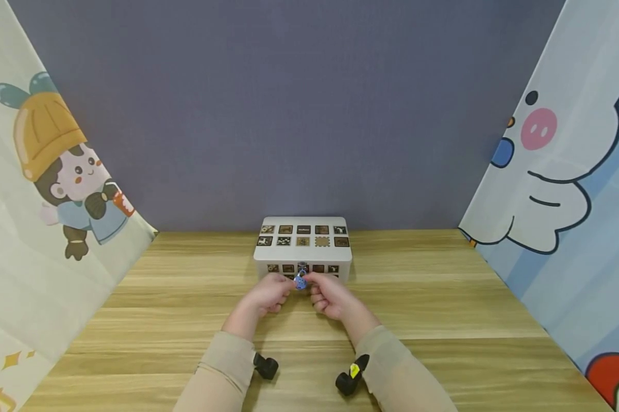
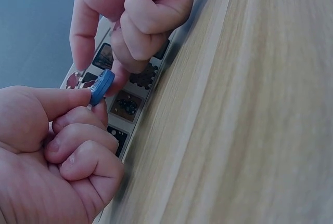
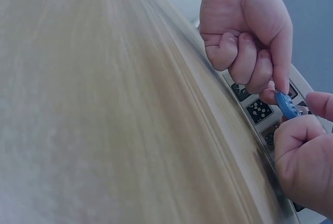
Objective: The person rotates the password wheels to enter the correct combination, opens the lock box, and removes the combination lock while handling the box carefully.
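A small blue combination padlock [image 1: 300,282] hangs by its shackle at the front latch [image 1: 302,265] of a white box [image 1: 265,253] with printed picture squares. My left hand [image 1: 271,294] pinches the padlock body from the left between thumb and forefinger, its other fingers curled. From the right, my right hand [image 1: 332,295] bends its forefinger against the padlock [image 2: 102,86]. In the left wrist view, the right thumb stands a little apart above the padlock. Number dials show on the lock [image 3: 287,105] in the right wrist view, though the digits are too small to read.
The box stands on a wood-grain table [image 1: 417,297], close to a grey back wall [image 1: 309,114]. Cartoon-printed cloths hang on the left [image 1: 10,229] and right [image 1: 608,229]. Black devices [image 1: 265,367] are strapped at both wrists.
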{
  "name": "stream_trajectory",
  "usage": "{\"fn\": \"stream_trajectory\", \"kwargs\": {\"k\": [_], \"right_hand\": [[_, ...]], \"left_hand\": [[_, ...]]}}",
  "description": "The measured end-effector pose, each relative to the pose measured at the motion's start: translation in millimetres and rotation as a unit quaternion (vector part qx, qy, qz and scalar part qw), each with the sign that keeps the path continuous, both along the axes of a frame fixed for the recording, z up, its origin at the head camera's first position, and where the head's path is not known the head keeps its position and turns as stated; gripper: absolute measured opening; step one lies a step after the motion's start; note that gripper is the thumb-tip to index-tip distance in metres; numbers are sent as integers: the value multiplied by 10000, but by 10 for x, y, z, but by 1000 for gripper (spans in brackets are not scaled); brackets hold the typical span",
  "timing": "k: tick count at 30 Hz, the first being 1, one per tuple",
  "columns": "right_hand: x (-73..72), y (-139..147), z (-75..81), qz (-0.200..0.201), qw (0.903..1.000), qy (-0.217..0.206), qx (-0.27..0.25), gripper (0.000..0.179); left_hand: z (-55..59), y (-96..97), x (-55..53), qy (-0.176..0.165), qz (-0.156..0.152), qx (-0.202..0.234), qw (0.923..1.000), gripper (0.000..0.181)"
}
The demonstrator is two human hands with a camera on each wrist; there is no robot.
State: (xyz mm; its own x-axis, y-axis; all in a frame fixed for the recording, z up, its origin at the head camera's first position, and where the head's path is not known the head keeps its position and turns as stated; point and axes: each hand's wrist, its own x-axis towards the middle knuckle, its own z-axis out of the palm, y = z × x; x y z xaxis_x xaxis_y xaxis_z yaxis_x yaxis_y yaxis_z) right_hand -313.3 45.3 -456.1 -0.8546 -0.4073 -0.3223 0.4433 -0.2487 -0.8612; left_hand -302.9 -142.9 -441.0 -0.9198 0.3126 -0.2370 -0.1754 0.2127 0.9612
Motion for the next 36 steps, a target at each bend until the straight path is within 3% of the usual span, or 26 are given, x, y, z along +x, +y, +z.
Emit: {"fn": "stream_trajectory", "kwargs": {"k": [16,36], "right_hand": [[3,-53,-10,14,10000,60,0,8],[9,-100,-11,-49,9990,248,363,9]], "left_hand": [[-7,-13,-21,81,-15,-69,9999,27],[10,11,-5,17,-7,-94,10000,28]]}}
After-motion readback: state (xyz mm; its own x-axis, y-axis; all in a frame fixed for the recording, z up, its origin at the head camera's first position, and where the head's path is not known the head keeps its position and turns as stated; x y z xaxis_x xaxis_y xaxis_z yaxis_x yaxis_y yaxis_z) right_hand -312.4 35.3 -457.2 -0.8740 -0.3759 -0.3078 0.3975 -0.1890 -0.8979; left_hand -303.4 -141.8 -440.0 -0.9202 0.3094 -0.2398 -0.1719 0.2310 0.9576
